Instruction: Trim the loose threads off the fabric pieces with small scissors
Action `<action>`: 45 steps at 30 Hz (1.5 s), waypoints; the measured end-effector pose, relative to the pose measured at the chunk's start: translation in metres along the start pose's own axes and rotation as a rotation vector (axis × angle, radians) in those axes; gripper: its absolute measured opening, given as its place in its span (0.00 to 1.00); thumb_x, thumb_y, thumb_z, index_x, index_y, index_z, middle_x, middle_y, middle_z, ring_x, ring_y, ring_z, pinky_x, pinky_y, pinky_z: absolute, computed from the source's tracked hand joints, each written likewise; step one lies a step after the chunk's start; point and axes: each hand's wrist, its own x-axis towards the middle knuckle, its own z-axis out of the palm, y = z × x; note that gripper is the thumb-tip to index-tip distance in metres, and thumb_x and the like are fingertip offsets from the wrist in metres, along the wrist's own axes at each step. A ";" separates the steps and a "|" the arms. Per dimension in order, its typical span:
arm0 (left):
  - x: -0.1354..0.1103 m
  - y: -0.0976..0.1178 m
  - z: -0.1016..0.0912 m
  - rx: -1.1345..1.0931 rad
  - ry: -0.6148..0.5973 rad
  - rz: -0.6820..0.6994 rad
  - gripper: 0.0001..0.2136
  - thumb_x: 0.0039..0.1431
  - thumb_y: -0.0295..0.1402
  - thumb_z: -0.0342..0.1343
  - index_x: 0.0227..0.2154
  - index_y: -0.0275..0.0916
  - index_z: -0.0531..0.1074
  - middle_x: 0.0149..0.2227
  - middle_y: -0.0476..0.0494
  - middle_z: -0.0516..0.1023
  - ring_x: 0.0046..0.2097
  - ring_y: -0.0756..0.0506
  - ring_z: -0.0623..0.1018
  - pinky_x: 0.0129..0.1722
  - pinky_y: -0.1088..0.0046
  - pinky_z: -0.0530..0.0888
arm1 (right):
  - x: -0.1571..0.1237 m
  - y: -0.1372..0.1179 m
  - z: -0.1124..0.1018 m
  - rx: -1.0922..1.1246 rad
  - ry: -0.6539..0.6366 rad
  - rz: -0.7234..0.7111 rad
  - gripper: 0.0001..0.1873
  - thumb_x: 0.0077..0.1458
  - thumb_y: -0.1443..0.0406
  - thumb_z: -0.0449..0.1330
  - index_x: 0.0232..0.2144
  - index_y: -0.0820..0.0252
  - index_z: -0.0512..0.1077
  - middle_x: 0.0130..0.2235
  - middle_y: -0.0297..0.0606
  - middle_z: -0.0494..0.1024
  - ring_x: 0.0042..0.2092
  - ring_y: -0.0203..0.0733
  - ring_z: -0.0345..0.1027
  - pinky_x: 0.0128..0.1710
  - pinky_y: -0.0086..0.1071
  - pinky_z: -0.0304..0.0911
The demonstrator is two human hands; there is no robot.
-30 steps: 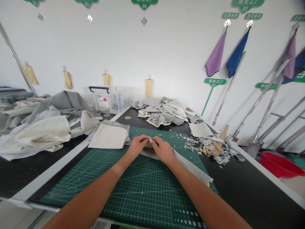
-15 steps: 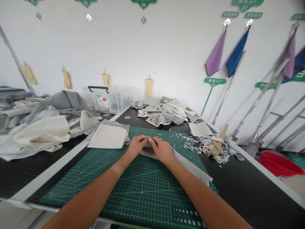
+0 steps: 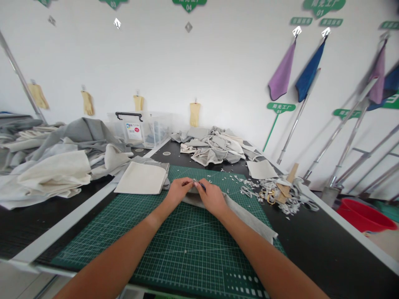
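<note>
Two bare hands meet over a green cutting mat [image 3: 174, 238], and very little has changed in the last second: the view has drifted by a trace, while both hands and the gray cloth [image 3: 251, 219] between them keep practically the same pose. That steadiness suggests close, fine work at one spot along the cloth's edge, with no fresh stretch of fabric drawn through so far. The left hand [image 3: 178, 191] is closed, its fingertips seeming to pinch the cloth's upper edge; the right hand [image 3: 215, 198] is curled around a dark slim tool [image 3: 203, 186], its thumb nearly touching the left fingertips. What kind of tool it is, and whether its tip bites the fabric, is too small to tell. As for the cloth, part of it hangs just below and between the hands, slightly raised at the pinched edge, and the remainder runs out under the right wrist as a long strip, lying slantwise across the mat toward its right side and ending beyond the right forearm. Near the left hand, just beyond the wrist, rests a folded cream cloth [image 3: 141, 178], partly on the mat. Small gray clippings [image 3: 291, 207] lie past the right hand, some scattered on the mat, most heaped on the black desk [image 3: 314, 245].
</note>
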 end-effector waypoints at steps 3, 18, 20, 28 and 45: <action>0.000 0.001 0.000 0.001 0.005 -0.011 0.11 0.57 0.37 0.58 0.34 0.38 0.82 0.35 0.45 0.84 0.39 0.44 0.79 0.43 0.71 0.72 | 0.000 0.001 0.001 0.017 0.007 -0.007 0.19 0.72 0.52 0.44 0.40 0.55 0.69 0.32 0.36 0.79 0.35 0.41 0.73 0.33 0.29 0.49; -0.001 -0.001 0.002 -0.056 0.007 -0.018 0.12 0.56 0.39 0.59 0.32 0.37 0.82 0.35 0.45 0.84 0.39 0.44 0.80 0.42 0.71 0.73 | -0.003 -0.005 0.008 0.054 0.053 0.019 0.20 0.72 0.54 0.43 0.38 0.56 0.69 0.32 0.36 0.79 0.32 0.40 0.71 0.32 0.30 0.49; 0.000 -0.001 0.003 -0.061 0.016 -0.029 0.12 0.55 0.40 0.60 0.33 0.38 0.83 0.36 0.44 0.84 0.40 0.43 0.80 0.43 0.70 0.73 | -0.002 -0.004 0.009 0.055 0.065 0.031 0.21 0.73 0.55 0.42 0.36 0.57 0.69 0.31 0.37 0.78 0.32 0.39 0.71 0.32 0.30 0.49; 0.001 -0.002 0.003 -0.002 0.014 0.007 0.13 0.56 0.42 0.59 0.32 0.38 0.82 0.33 0.45 0.83 0.37 0.44 0.79 0.40 0.70 0.73 | 0.000 -0.003 0.006 0.135 0.048 0.055 0.23 0.73 0.54 0.40 0.34 0.56 0.69 0.33 0.34 0.77 0.34 0.38 0.70 0.35 0.28 0.52; -0.001 -0.001 0.003 0.043 -0.003 0.025 0.13 0.58 0.40 0.56 0.31 0.37 0.81 0.32 0.45 0.83 0.37 0.44 0.79 0.39 0.71 0.73 | -0.003 -0.005 0.005 0.009 0.041 0.105 0.20 0.71 0.50 0.44 0.41 0.53 0.69 0.35 0.34 0.80 0.35 0.41 0.73 0.33 0.30 0.50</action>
